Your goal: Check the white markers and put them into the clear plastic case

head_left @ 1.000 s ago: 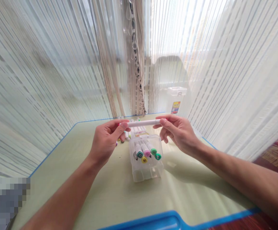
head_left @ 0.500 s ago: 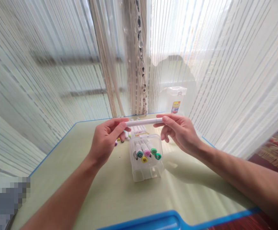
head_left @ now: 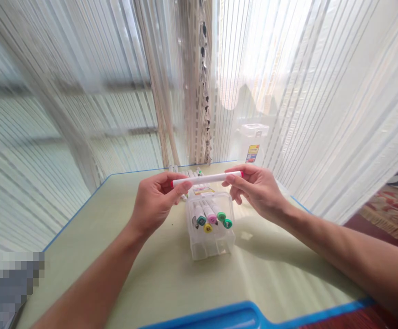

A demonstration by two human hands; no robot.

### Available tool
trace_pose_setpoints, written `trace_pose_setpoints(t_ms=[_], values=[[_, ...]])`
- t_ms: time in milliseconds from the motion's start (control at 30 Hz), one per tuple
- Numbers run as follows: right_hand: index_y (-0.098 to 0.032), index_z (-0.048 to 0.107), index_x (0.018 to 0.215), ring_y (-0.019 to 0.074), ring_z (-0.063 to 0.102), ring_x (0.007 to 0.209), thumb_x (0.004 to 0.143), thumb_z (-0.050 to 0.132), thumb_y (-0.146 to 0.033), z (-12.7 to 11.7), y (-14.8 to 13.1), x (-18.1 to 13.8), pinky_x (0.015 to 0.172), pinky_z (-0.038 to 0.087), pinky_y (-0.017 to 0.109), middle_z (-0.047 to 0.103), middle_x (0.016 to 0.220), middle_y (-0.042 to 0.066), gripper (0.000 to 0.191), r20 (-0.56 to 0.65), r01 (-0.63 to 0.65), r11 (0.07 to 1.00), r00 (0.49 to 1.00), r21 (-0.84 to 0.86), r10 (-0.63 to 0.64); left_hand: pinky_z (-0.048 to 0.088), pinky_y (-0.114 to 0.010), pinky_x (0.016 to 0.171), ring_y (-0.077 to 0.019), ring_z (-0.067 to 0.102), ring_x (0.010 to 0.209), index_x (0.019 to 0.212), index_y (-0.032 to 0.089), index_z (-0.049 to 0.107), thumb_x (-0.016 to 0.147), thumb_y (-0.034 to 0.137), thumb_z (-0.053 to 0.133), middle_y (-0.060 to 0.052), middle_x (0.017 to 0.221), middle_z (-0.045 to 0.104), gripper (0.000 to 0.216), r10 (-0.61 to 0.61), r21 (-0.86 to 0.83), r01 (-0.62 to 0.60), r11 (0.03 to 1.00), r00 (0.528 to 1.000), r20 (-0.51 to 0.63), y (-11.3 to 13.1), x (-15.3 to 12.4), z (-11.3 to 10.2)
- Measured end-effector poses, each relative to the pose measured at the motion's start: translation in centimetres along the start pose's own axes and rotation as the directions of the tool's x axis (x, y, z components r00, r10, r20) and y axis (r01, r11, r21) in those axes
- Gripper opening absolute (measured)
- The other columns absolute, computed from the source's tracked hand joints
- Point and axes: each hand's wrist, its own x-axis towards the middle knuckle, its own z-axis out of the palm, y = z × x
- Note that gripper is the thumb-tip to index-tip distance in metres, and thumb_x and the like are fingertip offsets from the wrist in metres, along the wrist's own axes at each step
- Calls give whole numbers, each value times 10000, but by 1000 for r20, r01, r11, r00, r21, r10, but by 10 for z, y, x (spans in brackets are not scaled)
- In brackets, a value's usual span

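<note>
A white marker (head_left: 207, 178) with red ends is held level between both hands, above the table. My left hand (head_left: 157, 194) pinches its left end between thumb and fingers. At the other end, my right hand (head_left: 255, 185) grips it the same way, with the red tip showing past the thumb. Just below sits a clear plastic case (head_left: 212, 246), in which several white markers with coloured caps lie, among them a pink-capped marker (head_left: 211, 218) and a yellow-capped marker (head_left: 208, 227). More markers lie behind, partly hidden by my left hand.
A lidded clear container (head_left: 253, 144) with a label stands at the back right. The pale green table (head_left: 144, 283) has a blue edge and a blue moulded recess (head_left: 233, 315) at the front. String curtains (head_left: 116, 105) hang close behind the table.
My fingers have shifted along the marker, so its red ends now show. Both hands are slightly lower, and the view has moved a little.
</note>
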Motion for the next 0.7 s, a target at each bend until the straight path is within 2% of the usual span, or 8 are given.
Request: trace_pose_setpoints(t_ms=[133,267,433,567,700], values=[[-128,749,992,114,650,457,830,801,-352,0,-2,1,366,482,203,771,785,80,281,-22,-36,999,999,8,37,392,-209,480,-75,502,512,938,128,783,776,356,812,-25,663,682,281,21,-47,-21,999,1000,9,-4,2,-2],[-124,738,1031,123,661,462,852,772,-382,1,-2,0,368,483,210,780,832,98,316,-14,-51,998,999,41,52,383,-212,486,-81,522,536,1023,142,777,836,380,751,-54,750,709,303,-9,-107,13,994,1000,30,-12,4,-6],[-136,697,1106,144,679,464,893,722,-403,-1,-3,-1,373,487,221,792,860,111,342,-12,-62,995,998,75,64,399,-217,493,-98,548,539,1050,150,758,874,394,698,-60,734,714,307,-27,-153,30,988,999,23,-15,4,-7],[-138,706,1029,139,672,459,884,734,-410,-1,-1,0,362,484,214,785,805,93,309,-29,-35,999,999,31,36,411,-225,504,-98,529,516,983,133,761,854,400,720,-57,691,715,299,3,-97,-2,995,1000,11,-9,3,-3],[-142,704,923,131,657,450,809,816,-381,0,1,1,351,476,206,763,721,64,288,-35,4,1000,999,-23,-5,404,-222,486,-101,531,505,907,122,759,754,385,818,-40,640,707,310,9,16,-9,1000,1000,-24,0,0,2]])
